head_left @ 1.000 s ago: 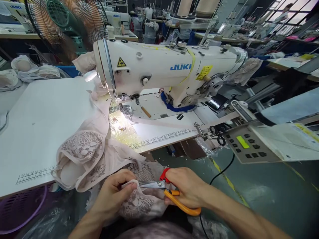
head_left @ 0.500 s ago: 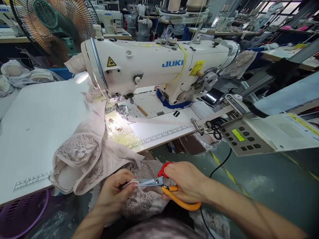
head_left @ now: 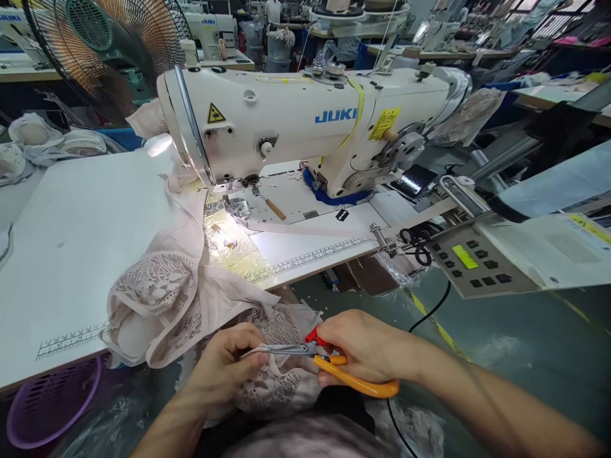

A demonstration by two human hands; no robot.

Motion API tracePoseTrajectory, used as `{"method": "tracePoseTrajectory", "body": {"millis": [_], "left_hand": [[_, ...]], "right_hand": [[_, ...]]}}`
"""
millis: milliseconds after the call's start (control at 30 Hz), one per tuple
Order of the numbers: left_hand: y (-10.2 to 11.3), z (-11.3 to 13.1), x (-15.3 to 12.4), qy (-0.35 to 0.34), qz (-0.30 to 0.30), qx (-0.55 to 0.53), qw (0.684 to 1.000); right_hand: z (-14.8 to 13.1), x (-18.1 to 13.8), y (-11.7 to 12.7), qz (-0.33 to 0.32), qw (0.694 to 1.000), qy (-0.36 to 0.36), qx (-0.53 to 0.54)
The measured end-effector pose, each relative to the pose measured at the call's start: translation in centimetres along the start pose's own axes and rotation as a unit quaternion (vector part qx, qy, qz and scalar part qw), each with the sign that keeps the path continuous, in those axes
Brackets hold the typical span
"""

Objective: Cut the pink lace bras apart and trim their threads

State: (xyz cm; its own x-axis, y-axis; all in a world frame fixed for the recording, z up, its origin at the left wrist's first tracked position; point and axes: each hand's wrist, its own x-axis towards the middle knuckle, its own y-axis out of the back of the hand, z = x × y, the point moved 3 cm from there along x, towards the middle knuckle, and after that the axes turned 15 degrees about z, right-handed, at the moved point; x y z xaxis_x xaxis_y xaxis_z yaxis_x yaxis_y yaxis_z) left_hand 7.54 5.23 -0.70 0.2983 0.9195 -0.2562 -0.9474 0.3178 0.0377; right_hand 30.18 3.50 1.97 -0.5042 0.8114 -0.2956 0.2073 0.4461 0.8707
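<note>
My left hand (head_left: 224,369) pinches a piece of pale pink lace fabric (head_left: 272,388) in my lap, below the table's front edge. My right hand (head_left: 363,346) grips scissors (head_left: 324,359) with a red and an orange handle. Their blades point left and lie nearly shut at the fabric edge by my left fingers. More of the same pink lace garment (head_left: 162,299) drapes over the white table (head_left: 81,222) and runs up to the needle of the white JUKI sewing machine (head_left: 296,121).
A control panel (head_left: 465,264) with a green display hangs at the right of the table. A purple basket (head_left: 48,407) sits under the table at left. A standing fan (head_left: 100,44) and piles of white cloth (head_left: 42,137) are behind. Other sewing stations fill the background.
The scissor blades have closed further on the fabric edge and the white fabric tip between my left fingers is no longer sticking out. My head view shifted slightly.
</note>
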Motion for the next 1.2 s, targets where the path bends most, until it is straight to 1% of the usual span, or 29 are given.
{"method": "tracePoseTrajectory", "body": {"millis": [100, 267, 400, 600, 767, 933, 1067, 1200], "left_hand": [[0.0, -0.1, 0.1, 0.006, -0.003, -0.011, 1.0], [-0.1, -0.1, 0.1, 0.023, 0.0, -0.027, 0.999], [0.0, -0.3, 0.1, 0.042, 0.004, -0.04, 0.998], [0.1, -0.4, 0.0, 0.017, 0.024, -0.048, 0.998], [0.0, -0.3, -0.2, 0.004, 0.02, -0.097, 0.995], [-0.1, -0.3, -0.4, 0.033, -0.006, -0.095, 0.995], [0.0, -0.2, -0.4, 0.042, -0.003, -0.085, 0.995], [-0.1, -0.3, -0.2, 0.062, -0.004, -0.082, 0.995]], "right_hand": [[0.3, 0.1, -0.1, -0.011, 1.0, -0.013, 0.013], [0.2, 0.1, 0.0, 0.004, 1.0, -0.006, 0.009], [0.1, 0.1, -0.5, 0.01, 1.0, -0.002, 0.005], [0.4, -0.1, -1.4, 0.042, 0.997, 0.013, 0.065], [0.9, -0.1, -1.6, 0.06, 0.995, 0.014, 0.083], [1.1, 0.3, -1.8, 0.041, 0.996, 0.013, 0.084], [1.1, 0.2, -1.9, 0.049, 0.995, 0.006, 0.084], [1.1, 0.1, -2.0, 0.051, 0.996, 0.017, 0.066]]}}
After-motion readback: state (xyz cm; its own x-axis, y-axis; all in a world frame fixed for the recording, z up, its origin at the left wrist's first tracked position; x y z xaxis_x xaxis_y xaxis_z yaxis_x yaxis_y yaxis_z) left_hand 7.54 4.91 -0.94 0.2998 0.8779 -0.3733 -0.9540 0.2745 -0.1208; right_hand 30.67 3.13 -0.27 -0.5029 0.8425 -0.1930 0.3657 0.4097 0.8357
